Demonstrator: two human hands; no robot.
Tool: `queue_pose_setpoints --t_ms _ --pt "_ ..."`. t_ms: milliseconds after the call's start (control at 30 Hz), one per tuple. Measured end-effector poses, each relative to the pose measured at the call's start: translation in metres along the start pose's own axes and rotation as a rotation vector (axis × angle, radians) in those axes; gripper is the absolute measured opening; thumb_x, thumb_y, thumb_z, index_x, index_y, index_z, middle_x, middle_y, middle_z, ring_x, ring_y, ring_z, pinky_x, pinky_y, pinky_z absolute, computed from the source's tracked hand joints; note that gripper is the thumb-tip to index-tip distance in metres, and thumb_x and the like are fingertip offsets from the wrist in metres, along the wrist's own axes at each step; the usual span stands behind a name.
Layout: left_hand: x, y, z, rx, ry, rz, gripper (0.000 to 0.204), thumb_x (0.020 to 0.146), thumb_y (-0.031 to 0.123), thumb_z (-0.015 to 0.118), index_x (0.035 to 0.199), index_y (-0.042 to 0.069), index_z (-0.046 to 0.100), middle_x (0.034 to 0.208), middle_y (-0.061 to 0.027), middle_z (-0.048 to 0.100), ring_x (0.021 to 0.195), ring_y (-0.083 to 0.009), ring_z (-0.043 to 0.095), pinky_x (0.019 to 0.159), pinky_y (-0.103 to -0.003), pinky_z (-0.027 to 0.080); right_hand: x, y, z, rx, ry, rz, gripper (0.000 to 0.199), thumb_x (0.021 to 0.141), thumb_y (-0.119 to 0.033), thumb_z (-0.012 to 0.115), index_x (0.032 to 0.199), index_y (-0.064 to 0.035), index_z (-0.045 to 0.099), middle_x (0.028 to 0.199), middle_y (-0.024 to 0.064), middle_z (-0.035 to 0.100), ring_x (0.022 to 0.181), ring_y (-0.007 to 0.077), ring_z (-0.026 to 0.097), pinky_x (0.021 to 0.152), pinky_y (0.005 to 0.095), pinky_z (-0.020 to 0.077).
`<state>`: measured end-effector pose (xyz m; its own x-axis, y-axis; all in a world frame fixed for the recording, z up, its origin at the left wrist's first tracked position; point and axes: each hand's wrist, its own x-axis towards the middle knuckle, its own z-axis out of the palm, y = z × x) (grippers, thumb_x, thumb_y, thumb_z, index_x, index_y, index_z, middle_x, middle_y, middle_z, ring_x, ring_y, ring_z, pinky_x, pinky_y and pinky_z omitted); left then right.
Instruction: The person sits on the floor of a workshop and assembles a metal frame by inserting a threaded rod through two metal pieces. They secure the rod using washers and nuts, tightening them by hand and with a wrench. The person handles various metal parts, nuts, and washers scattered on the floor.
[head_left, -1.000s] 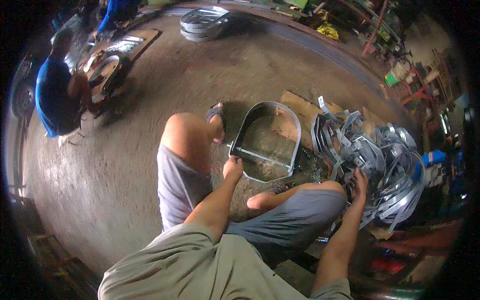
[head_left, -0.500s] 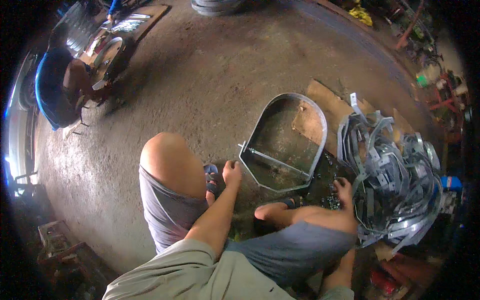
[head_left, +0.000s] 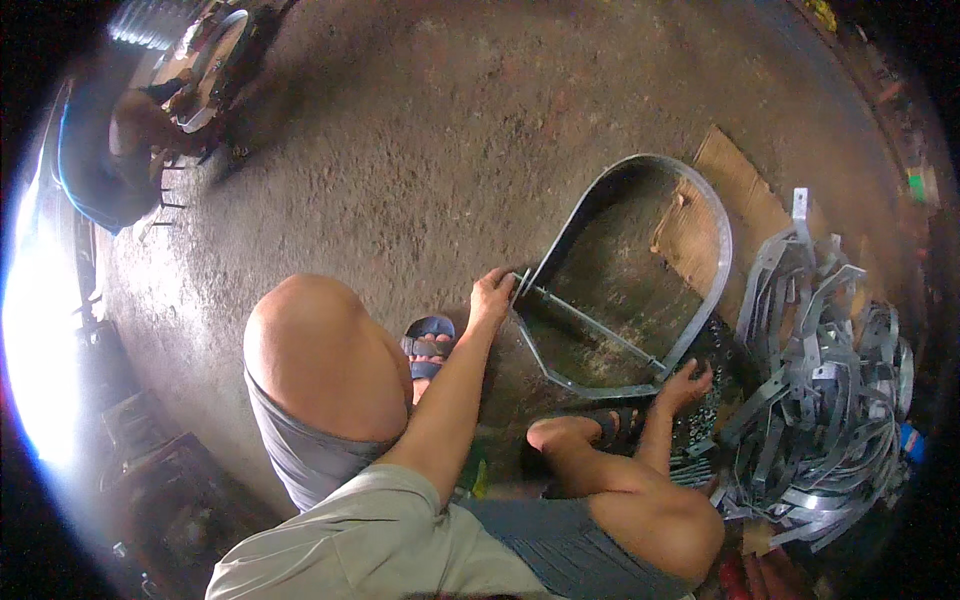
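A large metal pipe hanger (head_left: pixel 727 250) lies on the floor before me, its rounded band joined to an angled lower strap. Across it runs a long bolt (head_left: pixel 600 331), which passes through both sides. My left hand (head_left: pixel 493 297) pinches the bolt's left end, just outside the band. Close to the bolt's other end is my right hand (head_left: pixel 685 388), its fingers curled together; whatever they hold is too small to make out. Several loose nuts (head_left: pixel 706 420) lie on the floor beside and below the right hand.
A tangled heap of bent metal straps (head_left: pixel 815 400) is at my right, by a flattened cardboard sheet (head_left: pixel 735 190). Several bolts (head_left: pixel 690 470) lie by my right leg. At the far left another person (head_left: pixel 110 160) sits over a similar hanger.
My left hand has moved up and right onto the bolt's end. My right hand has moved from the loose nuts toward the bolt's other end. The view has shifted.
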<state>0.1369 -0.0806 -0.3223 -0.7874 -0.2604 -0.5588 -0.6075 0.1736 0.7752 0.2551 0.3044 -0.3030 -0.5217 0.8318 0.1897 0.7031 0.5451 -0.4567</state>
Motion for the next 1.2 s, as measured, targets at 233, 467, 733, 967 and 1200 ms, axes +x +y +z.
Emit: queue_pose_setpoints --t_ms 233,467,733,967,1200 --pt "0.009 0.001 -0.009 0.111 -0.058 0.013 0.028 0.090 0.018 0.064 0.114 0.006 0.072 0.093 -0.0115 0.074 0.080 -0.0200 0.070 0.077 -0.034 0.054 -0.019 0.054 0.009 0.839 -0.302 0.931 0.047 0.097 -0.031 0.064 0.132 -0.0007 0.055 0.131 0.0140 0.058 0.112 0.0332 0.057 0.095 0.0501 0.0448" --pt "0.015 -0.004 -0.018 0.188 -0.093 0.088 0.024 0.091 0.020 0.065 0.106 0.003 0.073 0.088 -0.0087 0.073 0.075 -0.0142 0.067 0.070 -0.030 0.053 -0.023 0.015 0.010 0.861 -0.355 0.945 0.043 0.097 -0.027 0.063 0.131 0.0003 0.056 0.127 0.0125 0.060 0.113 0.0299 0.058 0.095 0.0506 0.0461" --pt "0.013 -0.005 -0.008 0.371 -0.102 0.135 0.028 0.091 0.028 0.067 0.103 0.004 0.073 0.092 -0.0120 0.074 0.083 -0.0193 0.070 0.077 -0.034 0.053 -0.016 0.026 0.010 0.887 -0.346 0.955 0.039 0.099 -0.025 0.062 0.127 0.0010 0.058 0.124 0.0140 0.062 0.106 0.0314 0.061 0.091 0.0500 0.0494" --pt "-0.004 -0.002 0.001 0.347 -0.032 0.008 0.033 0.094 0.035 0.061 0.105 0.007 0.073 0.082 -0.0145 0.070 0.074 -0.0244 0.068 0.069 -0.039 0.052 -0.013 0.025 0.007 0.846 -0.316 0.985 0.042 0.100 -0.029 0.057 0.129 0.0018 0.054 0.130 0.0171 0.057 0.114 0.0349 0.058 0.097 0.0519 0.0472" --pt "0.004 -0.018 -0.009 0.086 -0.062 0.065 0.032 0.095 0.026 0.060 0.117 0.004 0.069 0.091 -0.0102 0.072 0.080 -0.0221 0.068 0.074 -0.037 0.054 -0.025 0.020 0.011 0.764 -0.250 0.987 0.049 0.098 -0.035 0.059 0.133 -0.0020 0.052 0.134 0.0159 0.054 0.120 0.0357 0.054 0.097 0.0549 0.0467"
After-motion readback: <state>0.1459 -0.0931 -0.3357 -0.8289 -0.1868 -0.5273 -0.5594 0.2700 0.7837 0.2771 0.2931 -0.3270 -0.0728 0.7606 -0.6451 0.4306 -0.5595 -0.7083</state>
